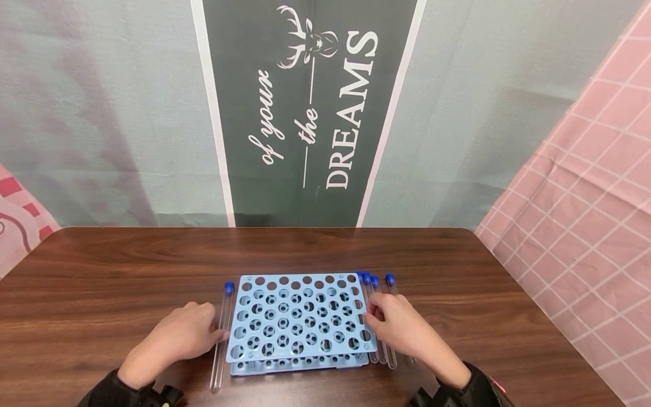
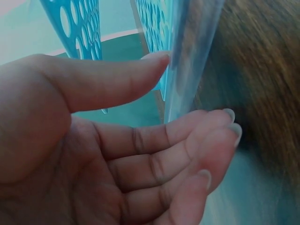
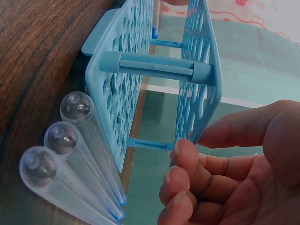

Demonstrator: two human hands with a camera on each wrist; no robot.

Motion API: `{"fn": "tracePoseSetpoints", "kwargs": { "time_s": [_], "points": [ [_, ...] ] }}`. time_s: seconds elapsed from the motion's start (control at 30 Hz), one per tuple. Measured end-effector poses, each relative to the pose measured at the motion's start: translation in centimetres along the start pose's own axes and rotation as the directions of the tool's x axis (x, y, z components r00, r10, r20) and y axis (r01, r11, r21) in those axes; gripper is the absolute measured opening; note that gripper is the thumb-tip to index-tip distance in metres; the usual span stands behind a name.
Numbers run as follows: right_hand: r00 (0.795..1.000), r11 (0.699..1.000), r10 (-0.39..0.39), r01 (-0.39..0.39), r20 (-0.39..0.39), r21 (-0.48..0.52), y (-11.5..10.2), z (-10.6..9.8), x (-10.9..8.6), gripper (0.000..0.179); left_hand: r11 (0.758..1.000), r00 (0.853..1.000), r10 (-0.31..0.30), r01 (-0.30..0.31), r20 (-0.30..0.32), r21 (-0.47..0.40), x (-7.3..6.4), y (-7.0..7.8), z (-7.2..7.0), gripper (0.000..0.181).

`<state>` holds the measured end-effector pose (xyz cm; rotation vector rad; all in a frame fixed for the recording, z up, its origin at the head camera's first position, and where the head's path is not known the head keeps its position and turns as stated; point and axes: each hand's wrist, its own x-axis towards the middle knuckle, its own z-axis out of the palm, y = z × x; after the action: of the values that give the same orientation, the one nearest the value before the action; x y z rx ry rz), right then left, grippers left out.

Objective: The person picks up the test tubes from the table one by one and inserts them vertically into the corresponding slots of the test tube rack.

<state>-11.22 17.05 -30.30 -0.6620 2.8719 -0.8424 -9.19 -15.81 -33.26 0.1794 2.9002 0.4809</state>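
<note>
Grips unclear, left hand (image 1: 190, 332) at the rack's (image 1: 303, 318) nine o'clock, right hand (image 1: 394, 319) at three, I risked a nudge rolling tubes (image 3: 89, 173).

You could pass a hand along the strip of bench (image 1: 305, 251) between the rack (image 1: 290, 301) and the cloth backdrop (image 1: 127, 169). Outward of both hands you have broad room too. On your left, a capped tube (image 1: 217, 367) lies just beside the rack, and your left hand (image 1: 185, 333) blocks that flank. On your right, the tube group (image 1: 382, 357) and your right hand (image 1: 399, 322) crowd its end. Fingers could enter there between the rack's plates, between the near post (image 3: 154, 65) and the far one.
</note>
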Motion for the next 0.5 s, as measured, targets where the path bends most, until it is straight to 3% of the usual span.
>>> {"fn": "tracePoseSetpoints", "kwargs": {
  "time_s": [0.5],
  "points": [
    [1.000,1.000,-0.006,0.006,-0.011,-0.002,0.07,0.08,-0.04,0.018,1.000,1.000,-0.011,0.012,0.008,-0.003,0.09,0.01,0.02,0.041]
  ]
}}
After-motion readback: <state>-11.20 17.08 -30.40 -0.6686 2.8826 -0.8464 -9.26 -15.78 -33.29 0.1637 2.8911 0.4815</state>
